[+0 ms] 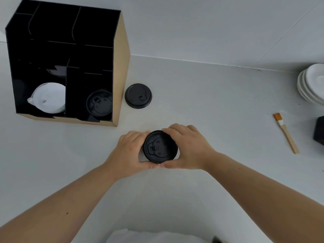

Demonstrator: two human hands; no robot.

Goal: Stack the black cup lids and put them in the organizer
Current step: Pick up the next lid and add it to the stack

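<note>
A stack of black cup lids (159,146) sits on the white counter in the middle of the view. My left hand (128,151) wraps its left side and my right hand (187,148) wraps its right side, thumbs meeting in front. One loose black lid (138,95) lies flat on the counter just right of the organizer. The black organizer (121,67) with tan outer walls stands at the back left. Its lower right compartment holds black lids (99,103); the lower left compartment holds white lids (50,98).
A small brush (286,133) with orange bristles and a wooden handle lies at the right. White saucers (312,85) are stacked at the far right edge, with a black box (319,130) below them. The white wall meets the counter behind.
</note>
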